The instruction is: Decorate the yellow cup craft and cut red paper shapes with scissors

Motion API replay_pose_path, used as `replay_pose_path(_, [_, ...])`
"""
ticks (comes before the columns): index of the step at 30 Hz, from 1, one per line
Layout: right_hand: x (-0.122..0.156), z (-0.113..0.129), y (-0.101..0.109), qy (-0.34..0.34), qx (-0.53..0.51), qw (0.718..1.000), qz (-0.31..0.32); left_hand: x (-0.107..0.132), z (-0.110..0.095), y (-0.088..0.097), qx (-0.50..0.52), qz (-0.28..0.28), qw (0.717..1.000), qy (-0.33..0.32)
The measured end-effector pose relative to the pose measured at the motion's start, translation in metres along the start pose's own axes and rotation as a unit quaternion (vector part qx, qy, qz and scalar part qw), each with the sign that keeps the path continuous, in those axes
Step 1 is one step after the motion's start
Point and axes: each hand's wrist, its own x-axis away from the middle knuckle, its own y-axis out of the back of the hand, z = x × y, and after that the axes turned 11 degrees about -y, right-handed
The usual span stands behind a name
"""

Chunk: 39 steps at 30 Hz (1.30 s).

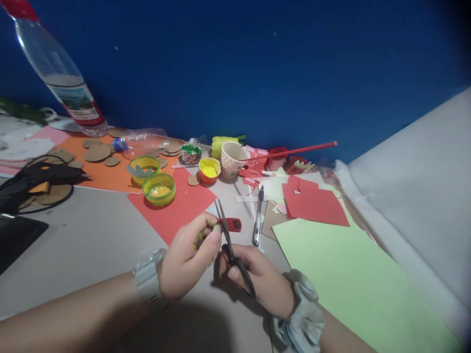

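My left hand (191, 257) is closed in a pinch at the near end of a small red strip (234, 225) that has a dark round mark on it. Something yellow-green shows between its curled fingers, too hidden to name. My right hand (257, 277) grips black-handled scissors (240, 272), fingers around the handles. Their blades point up and away, slightly apart, and cross the strip close to my left fingertips. Whether the blades cut into the strip I cannot tell. Just right of the strip lies a black pen (259, 215).
Beyond my hands stand green-yellow bowls (159, 189), a small cup of yellow (209, 170) and a patterned cup (233, 161). Green paper (342, 274) and red paper (314, 202) lie right. A tall bottle (61, 73), cardboard discs (98, 152) and a black cable (33, 164) are left.
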Motion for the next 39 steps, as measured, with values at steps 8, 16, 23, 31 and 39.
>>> replay_pose_path(8, [-0.0002, 0.0008, 0.0003, 0.004, 0.016, 1.000, -0.008, -0.0004, 0.0000, -0.0005, -0.004, -0.003, 1.000, -0.006])
replay_pose_path(16, [-0.0015, -0.0009, 0.0005, 0.011, 0.013, 1.000, -0.009, 0.0002, -0.0009, -0.0002, -0.004, -0.004, 1.000, -0.009])
replay_pose_path(23, [-0.0003, 0.0001, 0.0003, 0.010, 0.000, 1.000, -0.005, 0.0001, -0.0002, -0.0005, -0.017, -0.015, 1.000, -0.012])
replay_pose_path(31, [-0.0009, -0.0006, 0.0000, -0.003, -0.022, 1.000, 0.002, -0.0013, -0.0016, -0.0005, -0.005, -0.022, 1.000, 0.001])
replay_pose_path(39, [-0.0013, -0.0004, 0.0003, -0.005, -0.022, 1.000, 0.005, -0.0015, -0.0014, -0.0006, 0.013, -0.020, 1.000, 0.005])
